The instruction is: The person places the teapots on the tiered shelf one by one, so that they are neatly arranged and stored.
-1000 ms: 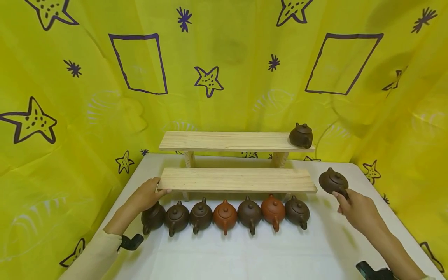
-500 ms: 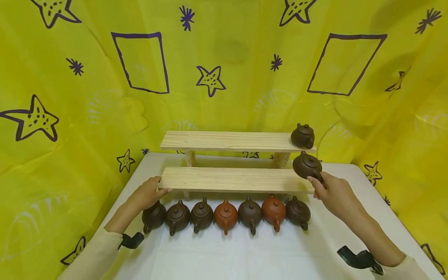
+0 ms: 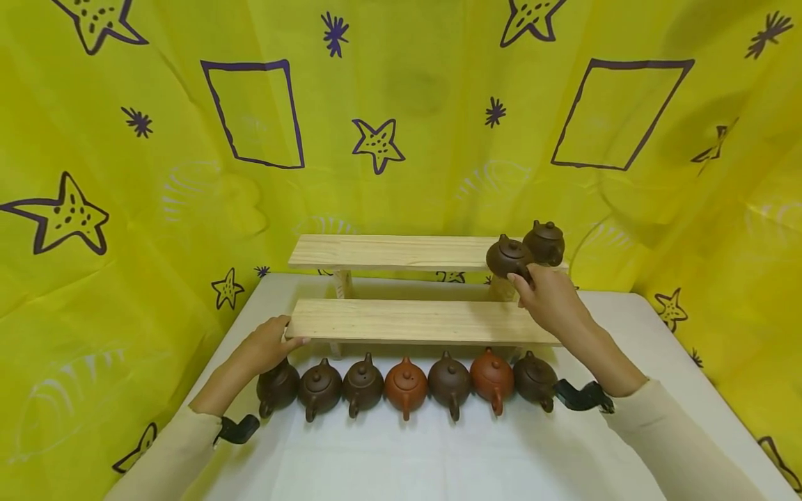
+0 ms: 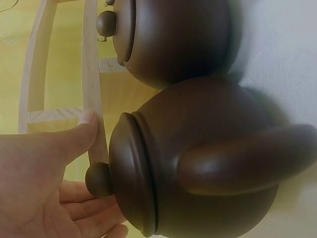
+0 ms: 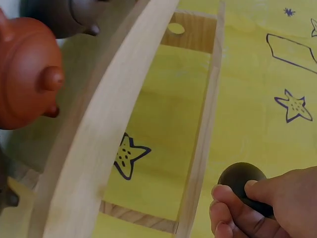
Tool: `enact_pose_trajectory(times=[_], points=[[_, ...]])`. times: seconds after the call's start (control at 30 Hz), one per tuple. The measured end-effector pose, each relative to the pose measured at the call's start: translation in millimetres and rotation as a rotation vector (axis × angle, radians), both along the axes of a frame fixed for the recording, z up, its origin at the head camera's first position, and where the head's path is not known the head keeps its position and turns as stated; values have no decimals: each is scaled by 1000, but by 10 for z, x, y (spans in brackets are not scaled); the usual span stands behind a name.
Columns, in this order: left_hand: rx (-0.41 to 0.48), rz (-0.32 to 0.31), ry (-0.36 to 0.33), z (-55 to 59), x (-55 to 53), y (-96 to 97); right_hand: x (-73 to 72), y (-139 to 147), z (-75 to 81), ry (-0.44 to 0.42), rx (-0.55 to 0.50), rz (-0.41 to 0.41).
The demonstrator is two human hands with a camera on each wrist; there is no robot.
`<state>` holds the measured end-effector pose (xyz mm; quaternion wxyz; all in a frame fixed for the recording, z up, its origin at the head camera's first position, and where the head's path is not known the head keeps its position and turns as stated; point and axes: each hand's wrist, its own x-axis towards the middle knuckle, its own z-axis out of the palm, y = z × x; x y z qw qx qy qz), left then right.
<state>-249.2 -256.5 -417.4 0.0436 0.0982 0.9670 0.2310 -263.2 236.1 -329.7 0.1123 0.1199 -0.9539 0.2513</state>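
In the head view my right hand point(image 3: 554, 298) grips a dark brown teapot point(image 3: 506, 259) by its handle, at the right part of the upper wooden shelf board point(image 3: 388, 250). Right beside it, another dark teapot point(image 3: 545, 240) stands on that board's right end. My left hand point(image 3: 264, 346) holds the left end of the lower shelf board point(image 3: 401, 320). The left wrist view shows its thumb point(image 4: 79, 139) on the board's edge, fingers behind. Just below that hand sits a dark teapot point(image 4: 208, 163). The right wrist view shows the held teapot point(image 5: 240, 181) partly hidden by fingers.
Several teapots stand in a row before the lower board, mostly dark brown, with two reddish ones point(image 3: 406, 388), point(image 3: 491, 379), handles toward me. A white cloth point(image 3: 376, 459) covers the table. Yellow curtain point(image 3: 432, 195) with drawn starfish surrounds the back and sides.
My right hand has carried the teapot from right of the shelf, up and leftward over the lower board, to the upper board. The left hand has kept its hold on the lower board.
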Motion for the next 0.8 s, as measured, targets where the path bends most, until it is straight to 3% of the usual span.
enact_pose_trajectory(times=[0.33,0.8], points=[[9,-1,15,-36,-40,-23,-342,-97,13,46,2,20],[2,13,-2,-15,-27,-11,-551,-88,28,52,44,-20]])
